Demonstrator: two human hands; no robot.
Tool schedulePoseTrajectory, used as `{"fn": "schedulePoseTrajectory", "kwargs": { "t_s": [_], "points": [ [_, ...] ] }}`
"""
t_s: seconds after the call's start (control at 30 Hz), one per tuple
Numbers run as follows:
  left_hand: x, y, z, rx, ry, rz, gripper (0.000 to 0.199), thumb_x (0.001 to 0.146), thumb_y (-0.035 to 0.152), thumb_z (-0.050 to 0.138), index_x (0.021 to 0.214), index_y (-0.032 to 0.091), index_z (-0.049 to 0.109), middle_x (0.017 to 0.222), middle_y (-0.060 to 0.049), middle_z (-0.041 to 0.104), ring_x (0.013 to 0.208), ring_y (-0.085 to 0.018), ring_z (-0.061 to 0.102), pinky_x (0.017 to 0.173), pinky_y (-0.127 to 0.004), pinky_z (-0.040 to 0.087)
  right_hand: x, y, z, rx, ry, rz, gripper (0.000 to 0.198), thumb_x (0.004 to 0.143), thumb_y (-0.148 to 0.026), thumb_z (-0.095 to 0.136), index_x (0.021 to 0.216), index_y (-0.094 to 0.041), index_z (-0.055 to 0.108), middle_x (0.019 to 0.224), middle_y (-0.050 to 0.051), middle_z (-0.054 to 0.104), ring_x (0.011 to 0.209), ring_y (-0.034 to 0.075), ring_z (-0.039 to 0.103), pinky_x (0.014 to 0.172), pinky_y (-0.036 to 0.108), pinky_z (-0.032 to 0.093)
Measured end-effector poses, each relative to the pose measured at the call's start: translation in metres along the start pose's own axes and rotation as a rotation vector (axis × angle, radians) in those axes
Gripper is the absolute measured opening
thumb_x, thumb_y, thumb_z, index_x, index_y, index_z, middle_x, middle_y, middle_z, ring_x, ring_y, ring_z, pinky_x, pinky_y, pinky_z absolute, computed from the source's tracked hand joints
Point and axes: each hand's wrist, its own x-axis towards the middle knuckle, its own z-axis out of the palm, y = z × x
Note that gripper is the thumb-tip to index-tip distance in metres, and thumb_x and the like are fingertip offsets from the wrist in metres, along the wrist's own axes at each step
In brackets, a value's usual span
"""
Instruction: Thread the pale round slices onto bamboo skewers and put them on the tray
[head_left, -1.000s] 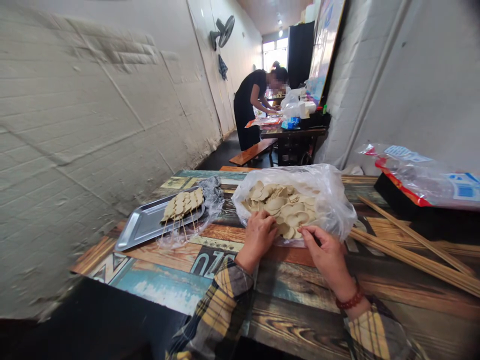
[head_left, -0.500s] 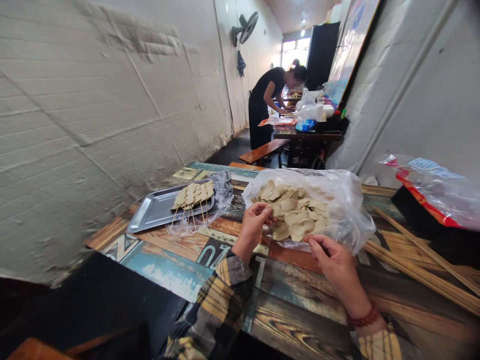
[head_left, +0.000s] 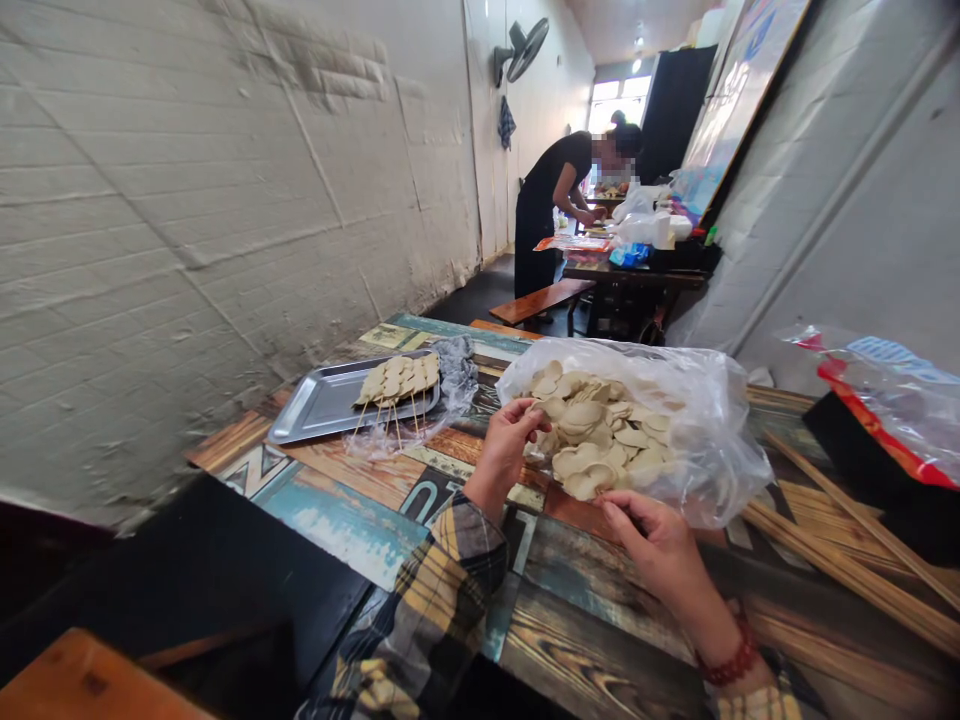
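Observation:
A clear plastic bag lies opened on the table, with a heap of thin, round, beige slices in it. At the heap's left edge, my left hand has its thumb and fingers pinched on a beige slice. My right hand is closed at the heap's near edge, its fingertips against the lowest slice; what is between them is too small to make out. To the left, skewered slices rest on a metal tray, their sticks pointing toward me.
Crumpled plastic wrap lies by the tray. Long wooden sticks lie at the right, near a black box with red-edged packaging. A person in dark clothes bends over another table beyond a wooden bench.
The view has swung slightly left, so things sit further right. My right hand has come a little down and nearer, along with the slice at its fingertips. The left hand keeps its pinch.

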Motion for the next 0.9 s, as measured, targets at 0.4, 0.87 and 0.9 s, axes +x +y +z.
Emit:
{"fn": "schedulePoseTrajectory", "kwargs": {
  "t_s": [0.4,0.87,0.9],
  "points": [
    [-0.0025,0.0023,0.003,-0.035,0.0,-0.007,0.022,0.061,0.024,0.076,0.077,0.013,0.065,0.062,0.002,0.058,0.052,-0.006,0.052,0.047,-0.019,0.028,-0.0006,0.0003,0.0011,-0.025,0.01,-0.005,0.033,0.087,-0.043,0.05,0.088,-0.018,0.071,0.078,0.005,0.073,0.072,0.02,0.066,0.065,0.027,0.049],
    [-0.0038,0.0002,0.0048,0.069,-0.026,0.024,0.022,0.063,0.028,0.074,0.077,0.013,0.067,0.063,0.0,0.059,0.054,-0.008,0.052,0.049,-0.021,0.029,0.0013,0.0027,0.0022,-0.031,0.008,0.008,0.033,0.087,-0.042,0.049,0.087,-0.018,0.071,0.083,0.007,0.075,0.077,0.022,0.068,0.068,0.029,0.051],
    [-0.0039,-0.0001,0.0047,0.073,-0.027,0.023,0.022,0.063,0.028,0.074,0.077,0.013,0.066,0.063,0.001,0.059,0.054,-0.008,0.053,0.049,-0.021,0.029,0.0014,0.0029,0.0022,-0.032,0.008,0.007,0.033,0.087,-0.042,0.049,0.087,-0.018,0.071,0.084,0.007,0.075,0.078,0.022,0.069,0.069,0.029,0.051]
  ]
}}
